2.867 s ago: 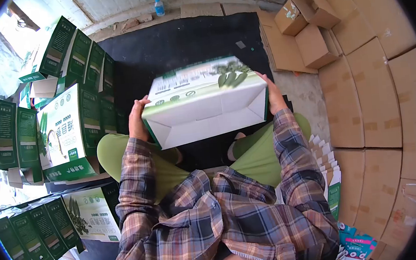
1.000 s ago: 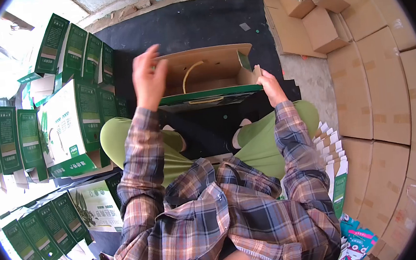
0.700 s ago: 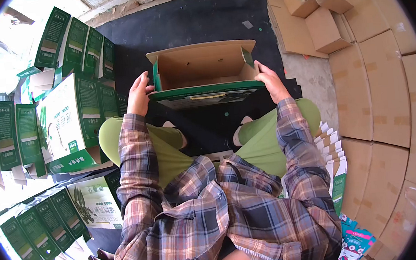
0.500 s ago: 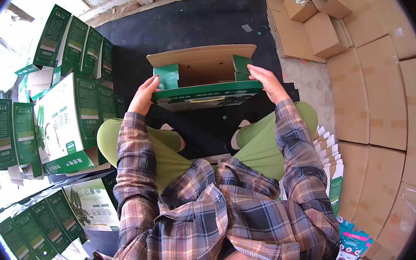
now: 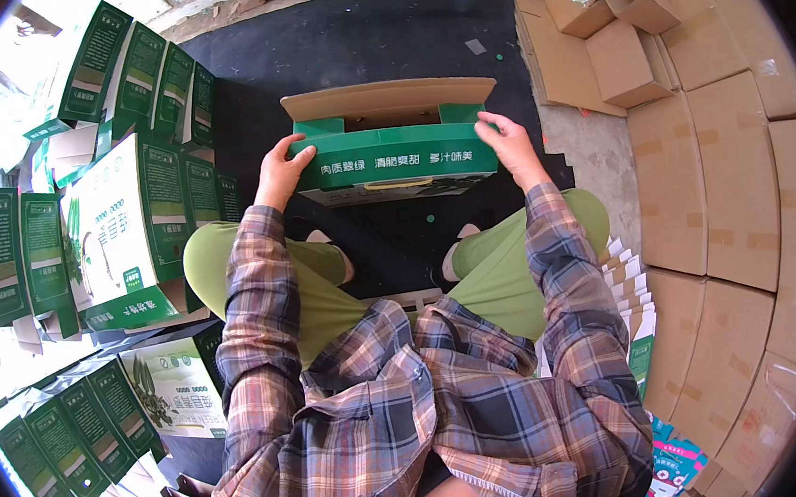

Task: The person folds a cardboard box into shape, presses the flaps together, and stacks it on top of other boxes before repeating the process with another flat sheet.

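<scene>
A green cardboard gift box (image 5: 400, 190) stands between my knees, its top partly open. The near top flap (image 5: 396, 152), green with white printed characters, leans inward over the opening. At its left end my left hand (image 5: 284, 173) is closed, with the thumb on the green face and the fingers at the corner. My right hand (image 5: 512, 148) is closed on the right end in a similar way. Behind, the brown-lined far flap (image 5: 390, 98) stands up. Two green side flaps are folded inward under the near flap. The box's inside is mostly hidden.
Green and white printed boxes (image 5: 107, 227) stand in rows at my left. Brown cartons (image 5: 732, 167) line the right side, with small open cartons (image 5: 622, 54) at the back right. A black mat (image 5: 352, 44) covers the floor. Folded white cardboard (image 5: 632, 299) stands by my right thigh.
The near flap has tipped inward, so its printed green face now shows and covers more of the opening. Both hands have moved slightly with it; my left thumb now lies on its face.
</scene>
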